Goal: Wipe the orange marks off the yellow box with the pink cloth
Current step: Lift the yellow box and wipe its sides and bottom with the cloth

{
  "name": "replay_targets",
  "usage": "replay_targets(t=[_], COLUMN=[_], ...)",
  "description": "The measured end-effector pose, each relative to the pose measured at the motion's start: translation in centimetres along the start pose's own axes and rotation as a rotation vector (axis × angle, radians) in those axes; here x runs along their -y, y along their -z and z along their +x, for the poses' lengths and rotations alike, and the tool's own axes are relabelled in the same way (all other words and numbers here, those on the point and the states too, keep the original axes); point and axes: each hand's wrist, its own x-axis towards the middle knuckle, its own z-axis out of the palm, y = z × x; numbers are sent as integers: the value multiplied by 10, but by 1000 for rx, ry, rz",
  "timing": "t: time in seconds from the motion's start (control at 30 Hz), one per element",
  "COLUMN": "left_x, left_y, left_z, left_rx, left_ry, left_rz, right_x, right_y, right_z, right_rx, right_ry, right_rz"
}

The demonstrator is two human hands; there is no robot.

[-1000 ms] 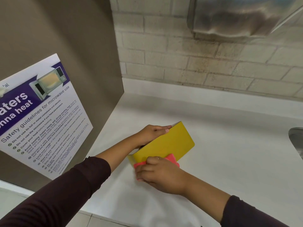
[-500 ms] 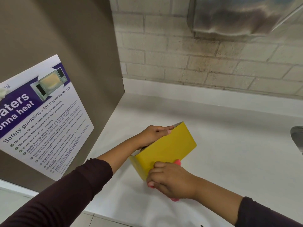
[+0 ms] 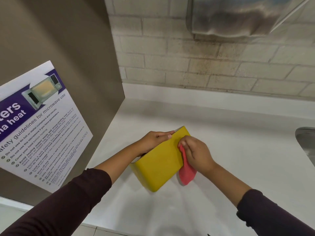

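The yellow box point(image 3: 160, 163) stands on the white counter point(image 3: 238, 150), a little left of the middle, near the brown side panel point(image 3: 59, 48). Its long axis runs from near-left to far-right, and its broad yellow face is turned toward me and tipped slightly back. My left hand point(image 3: 153, 141) lies over its far top edge, fingers stretched flat along the rim, steadying it; what that hand does behind the box is hidden. My right hand point(image 3: 196, 153) is curled around the pink cloth point(image 3: 187, 172), pressing it to the far-right end of the face, and the loose part of the cloth hangs down beside the box's right corner toward the counter. I can make out no orange marks on the part of the face that shows; my right hand covers the spot under it. At the right edge a metal sink point(image 3: 306, 142) is cut off, as is the microwave safety poster point(image 3: 39, 125) at left.
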Motion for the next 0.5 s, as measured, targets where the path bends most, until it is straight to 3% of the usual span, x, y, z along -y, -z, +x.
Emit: replay_targets(t=[0.23,0.33,0.4,0.5], left_x=[-1,2,6,6], left_y=[3,1,-3,-10], left_z=[2,9,14,16], left_rx=[-8,-70,-147,-133], left_ry=[-21,-60,1,66], left_rz=[87,191,259,286], right_x=[-7,2,11,28], right_y=[-12,-17,-20,-26], right_z=[11,5,1,-3], right_rx=[-251,-263,-259,-226], right_ry=[-226,-202,-164,-134], right_rz=[-23,-46,-41,-19])
